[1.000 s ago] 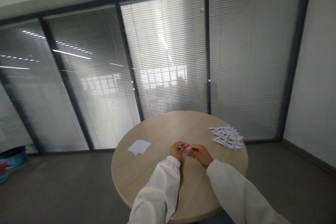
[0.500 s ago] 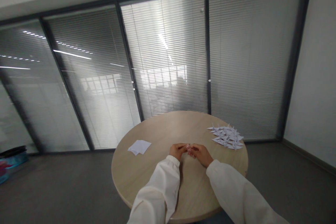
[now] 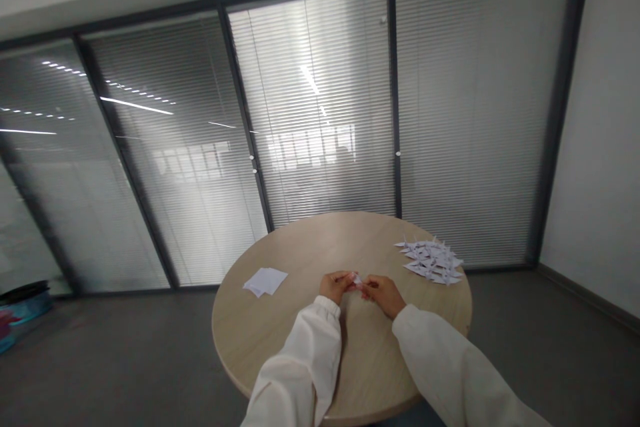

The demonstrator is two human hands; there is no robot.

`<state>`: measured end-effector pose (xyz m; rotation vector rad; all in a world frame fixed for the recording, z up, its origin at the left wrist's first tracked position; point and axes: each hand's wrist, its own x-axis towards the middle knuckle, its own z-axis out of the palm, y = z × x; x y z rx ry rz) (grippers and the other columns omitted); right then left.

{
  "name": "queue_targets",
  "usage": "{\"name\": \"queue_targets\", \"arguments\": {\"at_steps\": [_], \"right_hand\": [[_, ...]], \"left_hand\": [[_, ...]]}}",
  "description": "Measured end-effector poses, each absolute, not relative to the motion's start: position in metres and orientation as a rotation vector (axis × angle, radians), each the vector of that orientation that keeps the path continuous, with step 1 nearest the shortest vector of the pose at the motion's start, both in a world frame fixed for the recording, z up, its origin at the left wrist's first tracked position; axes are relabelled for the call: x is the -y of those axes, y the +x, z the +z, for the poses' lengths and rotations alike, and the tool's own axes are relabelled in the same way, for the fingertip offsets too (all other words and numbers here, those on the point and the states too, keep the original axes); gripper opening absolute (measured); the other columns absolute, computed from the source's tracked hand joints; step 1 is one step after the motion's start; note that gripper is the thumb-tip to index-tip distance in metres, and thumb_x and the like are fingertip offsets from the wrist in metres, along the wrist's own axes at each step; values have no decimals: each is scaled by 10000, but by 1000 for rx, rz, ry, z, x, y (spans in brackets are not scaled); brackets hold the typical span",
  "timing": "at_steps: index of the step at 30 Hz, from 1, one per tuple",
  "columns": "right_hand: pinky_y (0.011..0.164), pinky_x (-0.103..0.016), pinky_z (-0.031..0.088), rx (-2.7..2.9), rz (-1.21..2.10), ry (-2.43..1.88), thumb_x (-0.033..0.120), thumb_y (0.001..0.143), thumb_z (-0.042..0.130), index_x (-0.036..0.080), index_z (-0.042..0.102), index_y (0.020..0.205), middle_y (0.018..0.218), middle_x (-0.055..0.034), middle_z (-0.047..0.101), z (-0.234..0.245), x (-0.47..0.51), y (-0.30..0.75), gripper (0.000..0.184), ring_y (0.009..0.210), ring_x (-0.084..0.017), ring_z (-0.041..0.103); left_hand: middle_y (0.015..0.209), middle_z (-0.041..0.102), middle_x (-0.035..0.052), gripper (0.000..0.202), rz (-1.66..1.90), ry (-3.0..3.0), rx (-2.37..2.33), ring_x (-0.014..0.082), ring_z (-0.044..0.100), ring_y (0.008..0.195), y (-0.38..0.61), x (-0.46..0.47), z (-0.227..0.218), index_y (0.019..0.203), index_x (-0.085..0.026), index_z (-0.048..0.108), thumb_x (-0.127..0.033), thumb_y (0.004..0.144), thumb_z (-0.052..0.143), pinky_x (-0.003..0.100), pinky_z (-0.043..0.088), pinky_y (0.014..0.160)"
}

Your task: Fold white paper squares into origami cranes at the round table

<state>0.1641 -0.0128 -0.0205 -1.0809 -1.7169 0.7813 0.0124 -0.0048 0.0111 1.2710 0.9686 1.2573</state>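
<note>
Over the middle of a round wooden table (image 3: 305,247), my left hand (image 3: 335,285) and my right hand (image 3: 384,293) face each other. Between their fingertips is a small folded piece of white paper (image 3: 357,280), pinched from both sides. Its exact folded shape is too small to make out, and the fingers cover part of it. To the left of my hands lie several flat white paper sheets (image 3: 266,280), loosely stacked. A pile of folded white paper figures (image 3: 433,260) with pointed tips, like paper cranes, rests by the table's right edge.
Behind the table stands a glass partition with blinds (image 3: 320,107) and dark frames. A white wall (image 3: 595,147) rises at the right. On the grey floor at the far left are blue containers (image 3: 30,303), partly cut off.
My hands have drawn slightly apart, the left moving a little leftward. More of the white folded paper shows between the fingertips. The sheets and the pile look the same.
</note>
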Motion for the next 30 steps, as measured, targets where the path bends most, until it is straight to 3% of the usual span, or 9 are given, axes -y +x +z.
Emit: {"name": "queue_targets", "arguments": {"at_steps": [7, 13, 19, 24, 30], "right_hand": [[537, -211, 388, 1715, 626, -1137, 432, 700, 549, 182, 559, 628, 570, 15, 582, -19, 13, 163, 261, 533, -118, 526], [612, -232, 417, 1664, 614, -1083, 356, 616, 649, 207, 517, 786, 661, 29, 563, -9, 20, 158, 262, 629, -131, 532], [543, -230, 436, 1616, 851, -991, 447, 710, 546, 193, 516, 824, 696, -6, 582, -9, 21, 158, 280, 647, -140, 550], [515, -228, 435, 1566, 1030, -875, 467, 696, 557, 168, 524, 831, 665, -14, 600, -11, 19, 160, 329, 605, -139, 562], [552, -240, 443, 1655, 983, -860, 450, 744, 505, 158, 586, 719, 665, -31, 628, -12, 17, 160, 304, 595, -141, 567]], "left_hand": [[551, 651, 41, 489, 1322, 1294, -1041, 160, 610, 524, 11, 4, 12, 697, -101, 673, -505, 425, 716, 288, 519, 593], [523, 638, 38, 457, 1295, 1350, -1093, 163, 604, 510, 13, 9, 17, 658, -109, 662, -523, 467, 682, 283, 510, 566], [603, 655, 43, 405, 1285, 1498, -1073, 152, 594, 572, 12, 9, 16, 701, -111, 679, -484, 544, 657, 278, 492, 618], [751, 656, 74, 310, 1361, 1789, -1122, 182, 580, 765, 10, 6, 13, 678, -154, 699, -446, 594, 637, 276, 451, 718], [746, 639, 75, 306, 1278, 1881, -1164, 167, 569, 707, 9, 3, 9, 771, -170, 699, -431, 666, 578, 253, 436, 623]]}}
